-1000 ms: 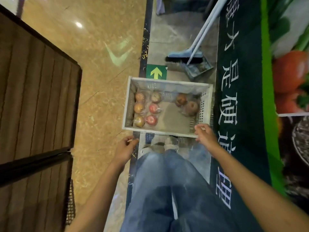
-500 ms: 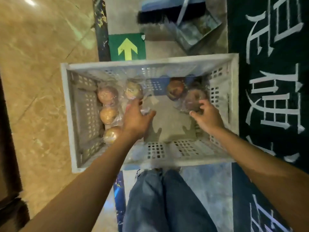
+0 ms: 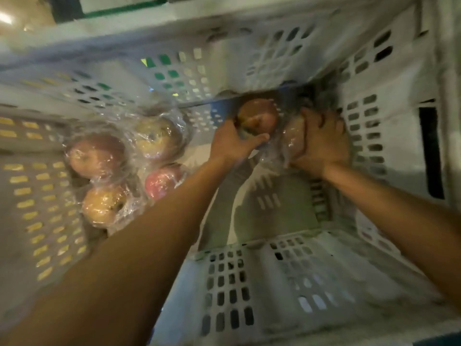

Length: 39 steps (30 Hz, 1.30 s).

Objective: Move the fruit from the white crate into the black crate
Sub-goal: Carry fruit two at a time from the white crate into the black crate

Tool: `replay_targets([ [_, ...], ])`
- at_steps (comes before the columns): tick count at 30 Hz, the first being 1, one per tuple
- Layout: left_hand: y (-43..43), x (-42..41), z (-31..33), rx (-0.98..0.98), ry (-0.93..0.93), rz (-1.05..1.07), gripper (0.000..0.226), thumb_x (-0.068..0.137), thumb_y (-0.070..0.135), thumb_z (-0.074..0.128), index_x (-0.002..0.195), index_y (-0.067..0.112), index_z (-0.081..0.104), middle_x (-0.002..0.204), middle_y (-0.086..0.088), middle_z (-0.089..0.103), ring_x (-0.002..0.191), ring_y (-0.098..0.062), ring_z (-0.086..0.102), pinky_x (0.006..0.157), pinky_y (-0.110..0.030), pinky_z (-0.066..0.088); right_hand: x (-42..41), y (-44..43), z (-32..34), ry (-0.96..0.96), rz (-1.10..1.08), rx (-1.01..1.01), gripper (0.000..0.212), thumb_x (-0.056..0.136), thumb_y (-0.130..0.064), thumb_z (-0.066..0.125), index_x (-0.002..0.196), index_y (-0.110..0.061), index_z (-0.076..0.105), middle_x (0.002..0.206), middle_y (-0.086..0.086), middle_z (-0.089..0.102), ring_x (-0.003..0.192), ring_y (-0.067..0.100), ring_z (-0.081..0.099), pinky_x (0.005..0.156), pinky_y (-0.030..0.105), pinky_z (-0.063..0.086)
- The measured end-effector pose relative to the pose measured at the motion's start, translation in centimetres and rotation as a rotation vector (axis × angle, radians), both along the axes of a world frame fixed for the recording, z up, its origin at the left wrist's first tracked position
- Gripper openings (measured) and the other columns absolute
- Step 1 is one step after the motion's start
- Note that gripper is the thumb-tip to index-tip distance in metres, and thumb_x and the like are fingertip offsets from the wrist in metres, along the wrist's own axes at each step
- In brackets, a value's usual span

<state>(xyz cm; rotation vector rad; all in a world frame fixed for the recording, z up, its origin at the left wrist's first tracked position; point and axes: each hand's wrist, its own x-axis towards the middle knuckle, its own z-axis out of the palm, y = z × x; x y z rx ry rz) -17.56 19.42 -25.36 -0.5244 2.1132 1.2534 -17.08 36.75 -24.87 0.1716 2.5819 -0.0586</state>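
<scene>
Plastic-wrapped brown fruit (image 3: 258, 118), far right in white crate (image 3: 374, 270), now clasped by left hand (image 3: 232, 146), moved over from left cluster (image 3: 99, 156); right hand (image 3: 321, 143) fingers (image 3: 314, 121) curled round neighbouring fruit (image 3: 293, 139). Lift-out likely next.

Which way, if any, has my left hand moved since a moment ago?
Yes: the left hand moved right across the white crate onto the wrapped apple by its far wall.
</scene>
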Motion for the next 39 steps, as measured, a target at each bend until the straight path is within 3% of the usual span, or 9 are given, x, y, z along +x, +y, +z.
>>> replay_targets([
  [5,2.3,-0.8,-1.8,-0.016,0.030,0.132,0.087,0.065,0.043,0.082,0.137,0.019,0.038,0.129,-0.007,0.057,0.116,-0.025,0.056,0.098,-0.034,0.046,-1.8,0.4,0.5,-0.145,0.042,-0.080,0.087,0.072,-0.047,0.070,0.141,-0.020,0.025,0.136,0.023,0.037,0.122,0.042,0.044,0.097,0.041,0.038],
  [14,2.1,-0.7,-0.7,-0.093,-0.025,0.255,0.088,0.056,0.046,0.082,0.134,0.027,0.045,0.125,-0.003,0.060,0.115,-0.024,0.056,0.100,-0.038,0.046,-1.2,0.4,1.0,-0.189,-0.045,-0.085,0.097,0.062,-0.051,0.078,0.139,-0.025,0.024,0.137,0.019,0.036,0.121,0.039,0.046,0.094,0.042,0.043],
  [18,-0.1,1.5,3.3,-0.064,-0.089,0.290,0.096,0.039,0.054,0.081,0.126,0.026,0.053,0.115,0.002,0.063,0.107,-0.021,0.060,0.094,-0.041,0.051,2.1,0.2,3.7,-0.153,-0.225,-0.217,0.105,0.050,-0.051,0.084,0.135,-0.021,0.030,0.134,0.017,0.041,0.119,0.037,0.048,0.094,0.043,0.045],
  [21,-1.9,3.8,7.8,-0.017,-0.134,0.302,0.082,0.051,0.043,0.085,0.125,0.024,0.054,0.107,0.005,0.062,0.099,-0.016,0.061,0.091,-0.038,0.053,4.6,-0.1,7.2,-0.198,-0.391,-0.370,0.104,0.048,-0.043,0.088,0.133,-0.023,0.031,0.127,0.014,0.051,0.109,0.035,0.054,0.089,0.047,0.049],
  [26,-4.2,7.9,16.2,0.016,-0.167,0.334,0.068,0.057,0.038,0.085,0.115,0.029,0.053,0.097,0.015,0.057,0.088,-0.006,0.057,0.081,-0.032,0.054,7.3,-1.3,15.0,-0.183,-0.674,-0.540,0.098,0.047,-0.029,0.085,0.132,-0.028,0.035,0.120,-0.003,0.053,0.110,0.022,0.053,0.092,0.041,0.048],
  [30,-5.5,9.8,23.1,-0.047,-0.169,0.333,0.079,0.062,0.033,0.084,0.131,0.025,0.046,0.110,0.010,0.050,0.099,-0.013,0.051,0.092,-0.034,0.049,8.1,-2.5,20.6,-0.153,-0.858,-0.690,0.088,0.061,-0.015,0.083,0.134,-0.026,0.034,0.127,0.000,0.048,0.109,0.018,0.049,0.094,0.036,0.045],
  [33,-6.5,10.7,27.4,-0.029,-0.121,0.346,0.084,0.056,0.028,0.089,0.128,0.021,0.046,0.112,0.004,0.053,0.104,-0.019,0.056,0.095,-0.040,0.050,8.4,-3.5,24.4,-0.185,-1.011,-0.850,0.082,0.067,-0.010,0.079,0.133,-0.026,0.033,0.123,-0.002,0.045,0.112,0.019,0.048,0.097,0.047,0.047],
  [35,-6.9,11.2,29.4,-0.026,-0.089,0.356,0.089,0.049,0.031,0.091,0.124,0.018,0.045,0.110,0.001,0.057,0.102,-0.021,0.060,0.093,-0.042,0.052,8.5,-3.8,26.1,-0.191,-1.065,-0.928,0.077,0.070,-0.006,0.076,0.133,-0.024,0.035,0.118,-0.003,0.046,0.115,0.023,0.050,0.095,0.050,0.048],
  [39,-7.9,12.2,34.1,-0.094,-0.001,0.346,0.096,0.035,0.051,0.083,0.118,0.019,0.046,0.106,0.001,0.060,0.095,-0.018,0.062,0.084,-0.036,0.054,9.2,-4.7,30.7,-0.245,-1.201,-1.147,0.074,0.064,-0.009,0.078,0.126,-0.026,0.042,0.113,-0.004,0.057,0.111,0.022,0.056,0.082,0.040,0.052],
])
